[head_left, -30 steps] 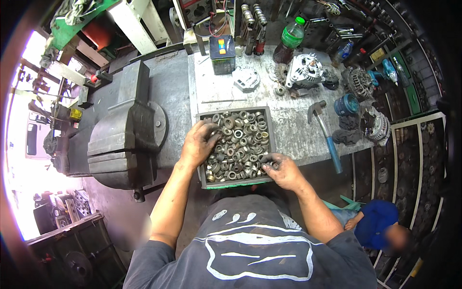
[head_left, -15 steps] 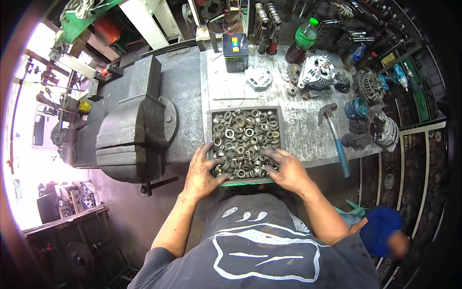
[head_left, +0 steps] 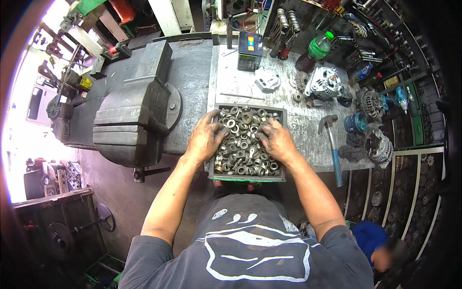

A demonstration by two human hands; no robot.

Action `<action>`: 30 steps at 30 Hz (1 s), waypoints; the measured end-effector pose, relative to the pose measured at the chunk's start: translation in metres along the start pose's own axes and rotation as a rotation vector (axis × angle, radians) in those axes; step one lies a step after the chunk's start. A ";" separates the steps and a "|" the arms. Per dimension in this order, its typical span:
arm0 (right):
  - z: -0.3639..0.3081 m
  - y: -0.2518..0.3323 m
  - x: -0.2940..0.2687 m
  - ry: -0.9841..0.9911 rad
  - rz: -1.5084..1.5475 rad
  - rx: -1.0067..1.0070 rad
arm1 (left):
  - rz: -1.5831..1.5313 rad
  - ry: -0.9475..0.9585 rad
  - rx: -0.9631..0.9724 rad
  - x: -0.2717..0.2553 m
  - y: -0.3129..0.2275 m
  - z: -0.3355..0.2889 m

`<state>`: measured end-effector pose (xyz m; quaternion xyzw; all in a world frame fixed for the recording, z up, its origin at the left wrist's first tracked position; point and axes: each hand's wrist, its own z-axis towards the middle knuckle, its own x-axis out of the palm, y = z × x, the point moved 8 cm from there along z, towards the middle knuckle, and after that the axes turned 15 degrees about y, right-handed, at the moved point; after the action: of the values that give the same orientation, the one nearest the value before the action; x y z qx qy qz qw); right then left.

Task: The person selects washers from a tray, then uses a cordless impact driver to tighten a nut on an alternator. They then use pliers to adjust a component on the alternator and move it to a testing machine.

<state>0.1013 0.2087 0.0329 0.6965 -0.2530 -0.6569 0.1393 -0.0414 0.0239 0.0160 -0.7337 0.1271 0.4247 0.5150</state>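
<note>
A shallow square tray [head_left: 282, 166] full of loose metal nuts [head_left: 243, 153] stands at the bench's front edge, right before me. My left hand [head_left: 206, 137] rests over its left side, fingers bent and spread, with the tips among the nuts by the far left corner. On the opposite side, my right hand [head_left: 279, 140] reaches in with curled fingers touching the nuts. Neither hand visibly grips a single piece; some fingertips are hidden among the metal. Between the hands lie nuts of mixed sizes, some with wide collars.
A big bench vise [head_left: 130, 115] stands left of the tray. To the right lie a hammer [head_left: 332, 149], a blue tub [head_left: 355, 123] and alternator parts [head_left: 326, 83]. Behind are a battery [head_left: 250, 52] and a green-capped bottle [head_left: 315, 50]. A person in blue [head_left: 369, 237] crouches at lower right.
Both hands have moved from the tray's near part toward its far part, pushing through the nuts. The nuts lie differently now. The whole view has shifted slightly.
</note>
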 end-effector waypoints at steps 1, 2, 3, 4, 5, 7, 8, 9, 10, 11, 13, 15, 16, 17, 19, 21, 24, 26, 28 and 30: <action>-0.004 -0.001 -0.003 -0.026 0.035 -0.008 | 0.012 -0.017 0.021 0.001 -0.001 0.001; -0.008 -0.004 -0.005 -0.038 0.075 0.012 | 0.029 -0.043 0.034 0.002 -0.001 0.002; -0.014 -0.005 -0.008 -0.077 0.127 0.012 | -0.014 -0.053 0.019 0.005 0.002 0.002; -0.022 -0.010 -0.011 -0.102 0.182 0.039 | -0.047 -0.086 0.030 0.006 0.003 0.000; -0.030 -0.013 -0.014 -0.145 0.239 0.038 | -0.078 -0.104 0.027 0.008 0.005 -0.001; -0.048 -0.030 -0.015 -0.189 0.368 0.141 | -0.069 -0.146 0.060 0.009 0.004 -0.003; -0.058 -0.040 -0.013 -0.215 0.434 0.199 | -0.051 -0.153 0.072 0.010 0.004 -0.003; -0.068 -0.049 -0.012 -0.242 0.498 0.254 | -0.034 -0.162 0.086 0.010 0.004 -0.003; -0.077 -0.058 -0.006 -0.205 0.534 0.325 | -0.022 -0.172 0.105 0.009 0.003 -0.003; -0.086 -0.060 -0.006 -0.210 0.479 0.332 | -0.004 -0.165 0.108 0.010 0.003 -0.002; -0.104 -0.064 -0.002 -0.206 0.408 0.408 | 0.032 -0.161 0.116 0.010 0.001 0.000; -0.120 -0.067 0.010 -0.171 0.480 0.496 | 0.041 -0.176 0.126 0.009 -0.001 0.000; -0.125 -0.063 0.012 -0.178 0.544 0.461 | 0.051 -0.181 0.121 0.009 -0.001 0.001; -0.130 -0.061 0.018 -0.173 0.626 0.453 | 0.061 -0.185 0.118 0.009 -0.002 0.002; -0.136 -0.057 0.023 -0.149 0.589 0.463 | 0.066 -0.182 0.149 0.011 -0.006 0.004; -0.140 -0.054 0.027 -0.132 0.591 0.464 | 0.104 -0.195 0.182 0.010 -0.011 0.005; -0.139 -0.047 0.019 -0.209 0.446 0.357 | 0.177 -0.160 0.231 0.008 -0.021 0.009; -0.139 -0.048 0.020 -0.200 0.428 0.340 | 0.199 -0.147 0.295 0.003 -0.033 0.012; -0.139 -0.053 0.024 -0.158 0.472 0.365 | 0.129 -0.123 0.336 -0.001 -0.044 0.020; -0.138 -0.056 0.027 -0.133 0.485 0.373 | 0.102 -0.079 0.332 0.000 -0.056 0.034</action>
<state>0.2466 0.2219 -0.0054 0.5848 -0.5364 -0.5911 0.1446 -0.0236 0.0780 0.0486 -0.6138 0.2121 0.4520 0.6115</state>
